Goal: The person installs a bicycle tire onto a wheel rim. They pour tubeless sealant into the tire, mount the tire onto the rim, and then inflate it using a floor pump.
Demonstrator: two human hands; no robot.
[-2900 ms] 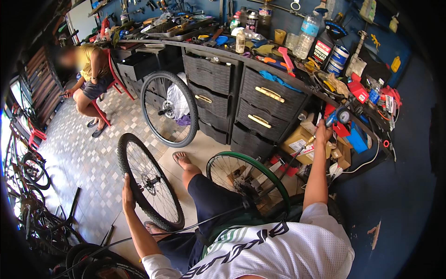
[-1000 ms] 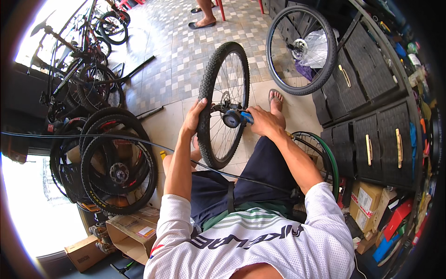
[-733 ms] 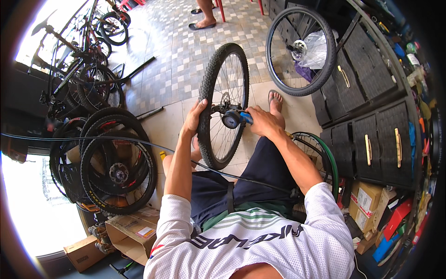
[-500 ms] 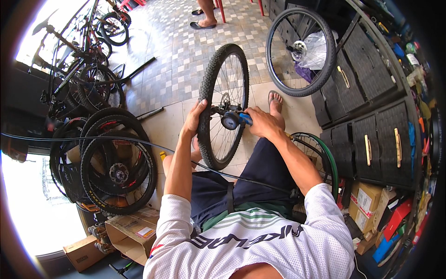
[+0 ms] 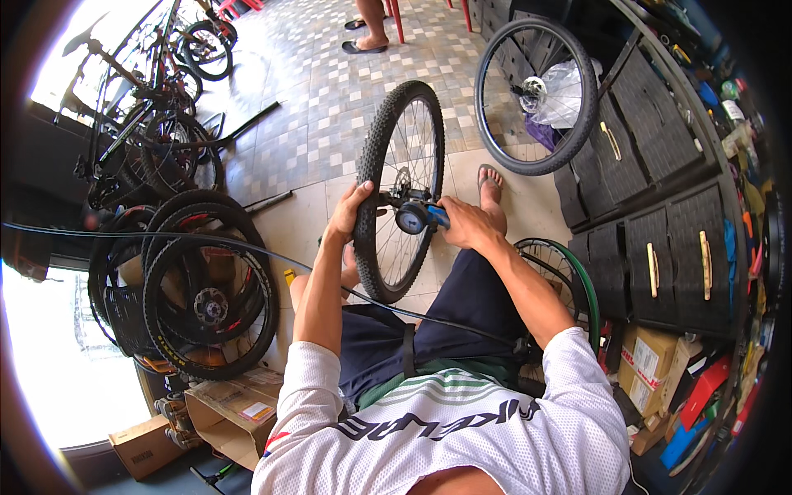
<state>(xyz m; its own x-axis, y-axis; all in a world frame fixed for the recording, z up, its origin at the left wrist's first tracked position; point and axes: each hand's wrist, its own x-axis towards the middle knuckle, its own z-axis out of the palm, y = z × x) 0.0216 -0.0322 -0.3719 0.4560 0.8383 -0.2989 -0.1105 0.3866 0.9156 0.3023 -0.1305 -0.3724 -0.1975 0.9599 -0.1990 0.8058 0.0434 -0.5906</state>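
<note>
A bicycle wheel with a knobby black tire (image 5: 371, 256) stands upright between my knees, its disc rotor and spokes showing. My left hand (image 5: 351, 206) is closed round the tire's left side, thumb resting on the tread. In my right hand (image 5: 464, 223) is a blue and black tire inflator (image 5: 412, 218) with a round gauge facing up. The inflator sits in front of the hub, partly over the spokes. Its far end reaches toward the rim near my left hand, but whether it sits on the valve cannot be made out.
A thin black hose (image 5: 247, 244) crosses from the left over my lap. Several wheels (image 5: 210, 307) are piled at left, near parked bicycles (image 5: 157, 107). Another wheel (image 5: 587, 107) leans against dark drawers (image 5: 635, 181) at right. A person's foot (image 5: 365, 46) is at the far end.
Both hands hold the same grip. The wheel and inflator sit very slightly lower and further right in the picture, as the whole view has shifted a little.
</note>
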